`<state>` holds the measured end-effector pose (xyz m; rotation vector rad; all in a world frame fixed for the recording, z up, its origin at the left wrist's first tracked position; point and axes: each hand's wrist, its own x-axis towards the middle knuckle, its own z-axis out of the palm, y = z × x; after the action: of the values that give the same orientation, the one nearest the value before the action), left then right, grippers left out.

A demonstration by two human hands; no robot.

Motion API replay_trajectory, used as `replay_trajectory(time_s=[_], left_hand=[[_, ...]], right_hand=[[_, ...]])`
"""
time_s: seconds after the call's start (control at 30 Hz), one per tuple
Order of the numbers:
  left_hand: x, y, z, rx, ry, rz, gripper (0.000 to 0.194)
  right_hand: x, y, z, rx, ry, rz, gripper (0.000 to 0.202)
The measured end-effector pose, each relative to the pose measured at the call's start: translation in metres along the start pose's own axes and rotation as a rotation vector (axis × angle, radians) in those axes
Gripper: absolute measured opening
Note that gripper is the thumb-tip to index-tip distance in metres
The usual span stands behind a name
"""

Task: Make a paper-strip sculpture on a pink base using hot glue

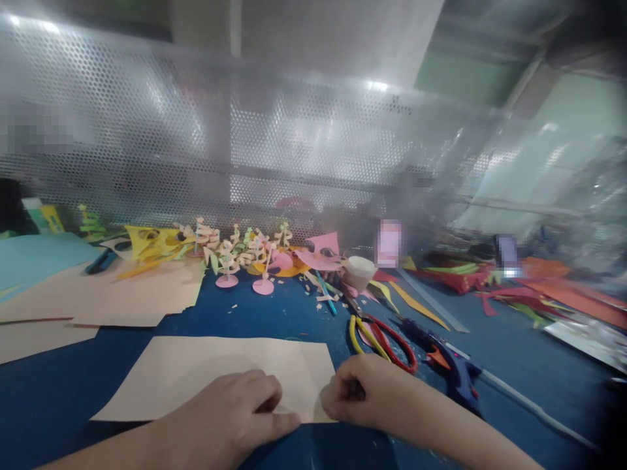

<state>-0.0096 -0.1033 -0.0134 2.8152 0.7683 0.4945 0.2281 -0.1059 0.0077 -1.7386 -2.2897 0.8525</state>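
Note:
A pale peach sheet of paper [206, 365] lies on the dark blue table in front of me. My left hand [230, 405] rests on its near part, fingers curled and thumb stretched along the near edge, holding the sheet against the table. At the sheet's right edge, near the lower corner, my right hand [353, 391] is closed, thumb and fingers pinching the paper. Just beyond that hand lie scissors [386, 339] with red and yellow handles. A dark blue glue gun [448, 369] with an orange trigger lies to the right, a pale cord or stick trailing from it.
Larger peach sheets [122, 294] and a light blue sheet [44, 258] lie at left. Small paper trees on pink discs [226, 281] stand at the back among scraps. Farther right are a white cup [359, 273], a clear ruler [431, 300] and red paper pieces [455, 277].

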Motion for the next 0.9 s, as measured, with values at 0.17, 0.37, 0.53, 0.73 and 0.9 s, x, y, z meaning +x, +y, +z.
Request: replay_trajectory(time_s=[0.17,0.37,0.53,0.73,0.9], left_hand=[[0.004,0.005,-0.011,0.154,-0.095,0.098,0.022],[0.005,0.006,-0.012,0.171,-0.084,0.119,0.025],[0.004,0.004,-0.01,0.221,-0.132,0.131,0.032],[0.003,0.002,-0.008,0.222,-0.146,0.148,0.038],[0.005,0.005,-0.011,0.231,-0.182,0.123,0.032]], right_hand=[[0.0,0.001,0.003,-0.045,-0.039,-0.059,0.012],[-0.005,-0.005,0.005,-0.142,0.128,-0.145,0.004],[-0.001,-0.018,0.017,-0.102,0.211,-0.106,0.019],[-0.002,-0.023,0.023,-0.114,0.261,-0.111,0.021],[-0.004,-0.024,0.022,-0.138,0.274,-0.118,0.023]])
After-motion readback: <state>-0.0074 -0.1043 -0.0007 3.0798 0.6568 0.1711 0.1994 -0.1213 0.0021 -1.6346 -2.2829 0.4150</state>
